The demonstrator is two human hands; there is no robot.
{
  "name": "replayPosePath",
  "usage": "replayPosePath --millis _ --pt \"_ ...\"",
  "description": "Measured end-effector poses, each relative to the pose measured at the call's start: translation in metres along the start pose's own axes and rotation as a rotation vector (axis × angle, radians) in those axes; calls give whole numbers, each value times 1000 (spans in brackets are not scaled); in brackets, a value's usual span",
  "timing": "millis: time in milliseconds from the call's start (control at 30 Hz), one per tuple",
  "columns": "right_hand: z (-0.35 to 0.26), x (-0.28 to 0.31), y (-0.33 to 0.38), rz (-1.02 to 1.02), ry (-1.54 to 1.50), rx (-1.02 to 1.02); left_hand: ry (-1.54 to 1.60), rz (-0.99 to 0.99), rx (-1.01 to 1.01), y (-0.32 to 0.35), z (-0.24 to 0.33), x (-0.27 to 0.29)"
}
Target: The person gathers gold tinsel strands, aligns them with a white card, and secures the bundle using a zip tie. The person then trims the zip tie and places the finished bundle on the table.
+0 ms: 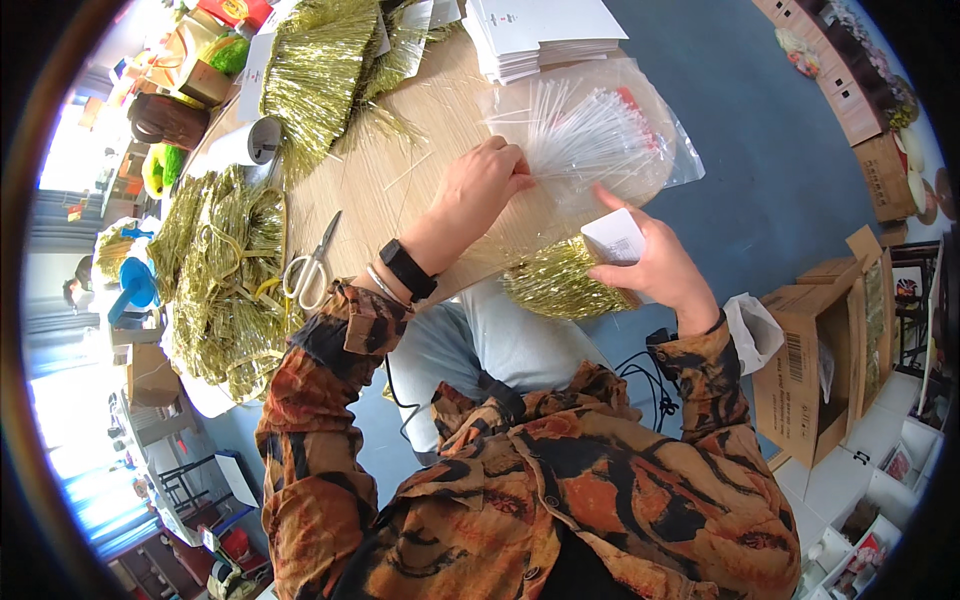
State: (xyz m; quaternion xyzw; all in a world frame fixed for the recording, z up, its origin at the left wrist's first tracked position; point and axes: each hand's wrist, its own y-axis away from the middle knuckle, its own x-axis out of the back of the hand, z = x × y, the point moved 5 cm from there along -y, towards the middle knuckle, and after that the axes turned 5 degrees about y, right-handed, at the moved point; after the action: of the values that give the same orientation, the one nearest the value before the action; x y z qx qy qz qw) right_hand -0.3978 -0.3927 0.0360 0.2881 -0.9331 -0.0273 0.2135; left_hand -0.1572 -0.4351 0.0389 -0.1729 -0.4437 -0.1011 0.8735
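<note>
My left hand (482, 190) is over the table's edge with its fingers pinched together, right at the loose ends of a fanned bundle of white cable ties (580, 130). What lies between the fingertips is hidden. The ties lie on a clear plastic bag (655, 175). To the right, my right hand (660, 262) is closed on a white card (614, 238), its thumb on the near edge. A bunch of gold tinsel fringe (560, 282) hangs from that card, beside the table edge above my lap.
White-handled scissors (312, 268) lie left of my left wrist. Heaps of gold tinsel (215, 280) cover the table's left side, with more tinsel (320, 70) at the far side. A stack of white cards (545, 35) stands at the back. An opened cardboard box (800, 370) is on the right.
</note>
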Motion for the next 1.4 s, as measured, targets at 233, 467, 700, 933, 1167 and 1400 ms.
replayPosePath --millis 233,467,700,933,1167,1400 --pt "-11 -17 -4 -49 0 24 15 -112 78 23 -11 24" --pt "-12 -24 -10 -79 31 25 -117 -82 267 103 -42 103" --pt "-21 -25 -7 -18 -1 83 -172 52 359 144 -56 127" --pt "-68 -29 13 -95 -168 40 -137 84 437 158 -57 140" --pt "-137 -44 -4 -64 -481 193 -5 791 428 219 1 239" --pt "-100 -126 -89 113 -611 62 404 1057 406 243 24 203"
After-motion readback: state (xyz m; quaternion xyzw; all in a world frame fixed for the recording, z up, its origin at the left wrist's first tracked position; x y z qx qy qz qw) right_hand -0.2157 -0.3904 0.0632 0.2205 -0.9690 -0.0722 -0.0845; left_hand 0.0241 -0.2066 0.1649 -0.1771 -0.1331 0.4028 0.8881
